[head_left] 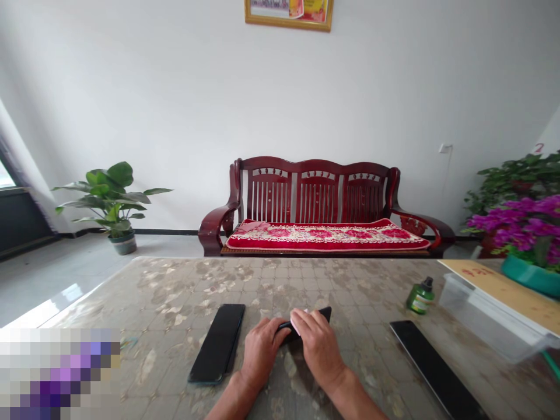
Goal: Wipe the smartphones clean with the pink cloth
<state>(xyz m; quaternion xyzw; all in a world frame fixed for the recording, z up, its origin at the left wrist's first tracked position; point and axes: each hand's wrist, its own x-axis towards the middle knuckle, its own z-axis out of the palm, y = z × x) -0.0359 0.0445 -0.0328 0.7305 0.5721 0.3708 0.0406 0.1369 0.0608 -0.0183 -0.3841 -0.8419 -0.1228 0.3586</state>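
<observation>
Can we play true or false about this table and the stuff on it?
1. The left hand and right hand both touch the middle phone. True.
2. The green bottle lies on the bench. False: it stands on the table.
3. Another phone lies left of the hands. True.
4. The bench cushion is blue. False: it is red.

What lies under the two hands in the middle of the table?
A flat black device lies under the left hand and right hand; only its far end shows. A small pale thing peeks out from the right hand. The rest is covered.
</observation>
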